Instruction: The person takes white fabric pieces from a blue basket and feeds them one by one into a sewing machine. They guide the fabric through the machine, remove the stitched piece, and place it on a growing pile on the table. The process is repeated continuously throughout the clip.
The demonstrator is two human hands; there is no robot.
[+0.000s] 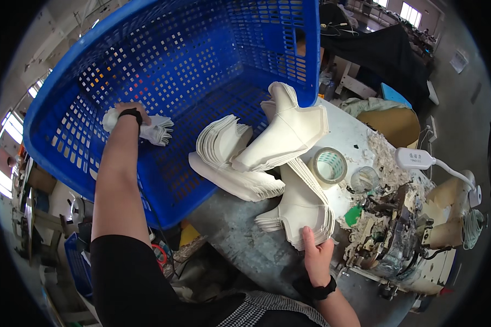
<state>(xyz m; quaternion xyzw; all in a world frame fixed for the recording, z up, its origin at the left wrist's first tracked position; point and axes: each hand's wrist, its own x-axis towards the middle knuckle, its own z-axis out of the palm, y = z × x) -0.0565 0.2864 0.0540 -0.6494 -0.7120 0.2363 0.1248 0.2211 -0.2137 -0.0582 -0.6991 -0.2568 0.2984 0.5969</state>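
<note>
My left hand (135, 110) reaches into a big blue plastic basket (169, 30). Its fingers, partly hidden, close over a bundle of thin white pieces (159, 131) near the basket's left side. At the lower right, my right hand (317, 256) pinches the near end of a stack of cream shaped fabric pieces (305, 204), thumb on top. Two more such stacks lie beyond it: a fanned stack (232, 171) leans half inside the basket, and a folded stack (289, 128) rests across its near right corner. Both wrists wear black bands.
A roll of tape (330, 165) and a small clear round container (364, 179) stand on the worn metal table (229, 229). To the right is a sewing machine (393, 234) covered in lint and scraps. A white switch box with a cable (414, 158) stands above it.
</note>
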